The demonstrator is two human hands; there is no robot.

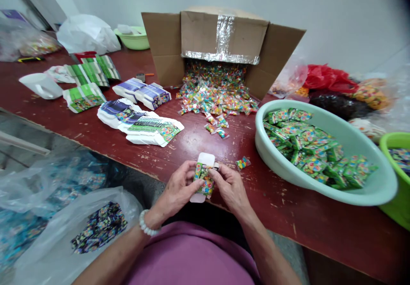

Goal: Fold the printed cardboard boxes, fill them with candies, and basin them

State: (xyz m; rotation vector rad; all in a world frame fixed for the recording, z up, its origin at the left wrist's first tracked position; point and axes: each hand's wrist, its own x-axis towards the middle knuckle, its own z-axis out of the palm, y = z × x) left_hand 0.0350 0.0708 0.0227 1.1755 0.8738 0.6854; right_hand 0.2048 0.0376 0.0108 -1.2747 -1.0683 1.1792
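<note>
A small green candy box (203, 177) with white end flaps standing out is held between my hands near the table's front edge. My left hand (181, 187) grips its left side, thumb across the printed face. At the upper right of the box, the fingers of my right hand (229, 184) pinch its edge; whether they hold anything besides the carton is hidden. Just right of my right hand lies one clear candy packet (243, 162). Farther back, a heap of candy packets (214, 91) spills from a cardboard box (224, 37) lying on its side.
Flat cartons (153, 127) lie fanned out at left, with banded green stacks (85, 97) and purple stacks (142, 92) behind. A pale green basin (288, 172) of filled green boxes stands right. Plastic bags (73, 234) sit below the table's left edge.
</note>
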